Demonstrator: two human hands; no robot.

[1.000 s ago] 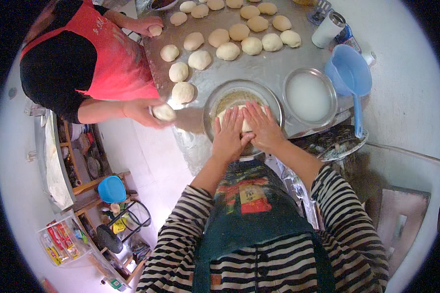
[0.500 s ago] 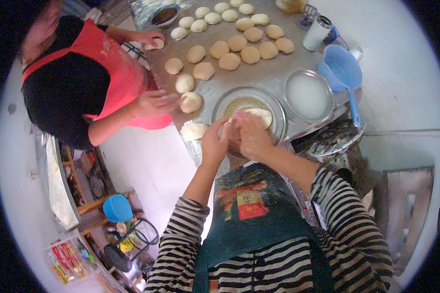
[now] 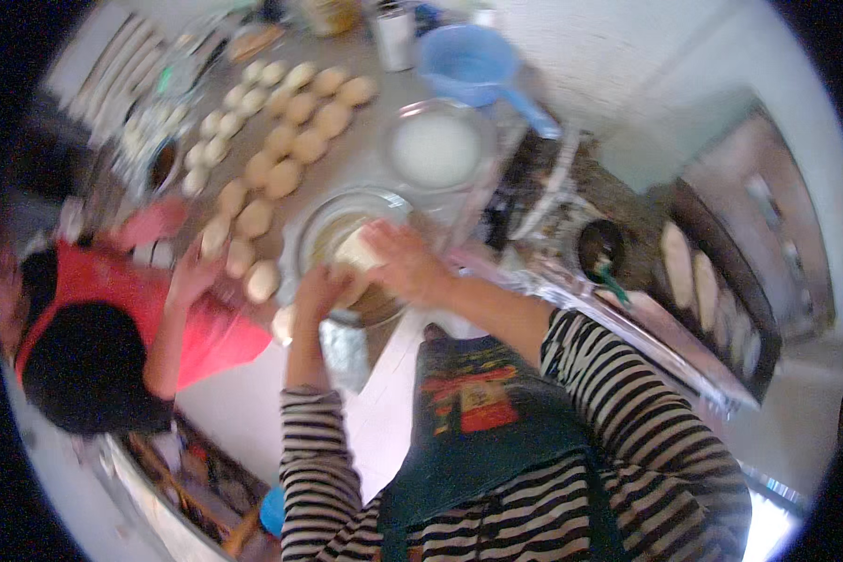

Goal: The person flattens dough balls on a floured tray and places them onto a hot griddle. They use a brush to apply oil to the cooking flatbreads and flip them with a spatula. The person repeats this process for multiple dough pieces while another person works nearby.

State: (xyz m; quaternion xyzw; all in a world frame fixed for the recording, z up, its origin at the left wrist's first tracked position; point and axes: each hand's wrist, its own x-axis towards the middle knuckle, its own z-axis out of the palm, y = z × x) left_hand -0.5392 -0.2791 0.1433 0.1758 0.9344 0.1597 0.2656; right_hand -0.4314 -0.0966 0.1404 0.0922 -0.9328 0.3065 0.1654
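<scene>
A pale, flattened piece of dough (image 3: 356,251) is between my hands, above a round metal tray (image 3: 311,223) with something brownish in it. My right hand (image 3: 407,264) has its fingers bent over the dough's right side. At the dough's lower left, my left hand (image 3: 320,292) is closed with its fingertips on the edge. Motion blur hides the exact grip. Just left of my left hand, another pale dough piece (image 3: 283,325) lies at the table's edge. Rows of dough rounds (image 3: 255,217) stretch away to the far left.
Beyond the tray stand a metal dish of white contents (image 3: 433,148) and a blue dipper (image 3: 468,64). At left, a co-worker in a red apron (image 3: 220,337) has a hand (image 3: 195,273) by the dough rounds. A dark baking tray with long dough pieces (image 3: 707,290) is at right.
My view has swung right, so the table and co-worker appear farther left. My hands, earlier together beside the dough in the tray, now hold dough. The co-worker's near hand has reached the dough rounds.
</scene>
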